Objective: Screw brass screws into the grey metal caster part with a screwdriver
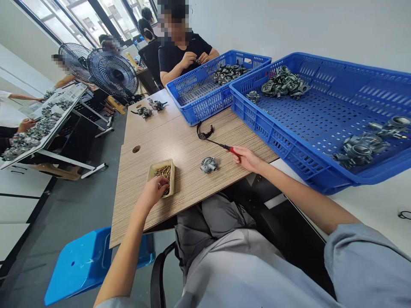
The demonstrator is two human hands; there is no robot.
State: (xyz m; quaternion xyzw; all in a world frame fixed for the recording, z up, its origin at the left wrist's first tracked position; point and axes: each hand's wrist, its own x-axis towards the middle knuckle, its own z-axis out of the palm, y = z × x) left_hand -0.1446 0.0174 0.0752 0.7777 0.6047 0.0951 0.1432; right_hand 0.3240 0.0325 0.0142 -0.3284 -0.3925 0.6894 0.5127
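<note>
Around you: near blue crate (pixel 276 141) at 2 o'clock, overhanging the wooden table (pixel 186 141), metal castings piled in its far corner and right side. Second blue crate (pixel 199 100) behind it at 12, also holding castings; a person in a black shirt (pixel 180 51) works over it. Two loose castings (pixel 150 108) at 11 near the far table edge. Wristwatch (pixel 204 131) lies just past the screwdriver tip, at 12 of the tool. Two fans (pixel 112 72) at 10, another bench with parts beyond. Blue stool (pixel 86 261) at 7, under the table edge. Nothing sits between your hands and the work. Your left hand (pixel 154 190) is in the tan tray of brass screws (pixel 162 175), fingertips pinched down on the screws at the tray's near edge. Your right hand (pixel 247 159) is clenched on the red-handled screwdriver (pixel 221 145), shaft pointing to 10. Small carburetor body (pixel 208 164) lies free on the table between both hands, at 9 of your right hand, 3 of the tray, touching neither.
</note>
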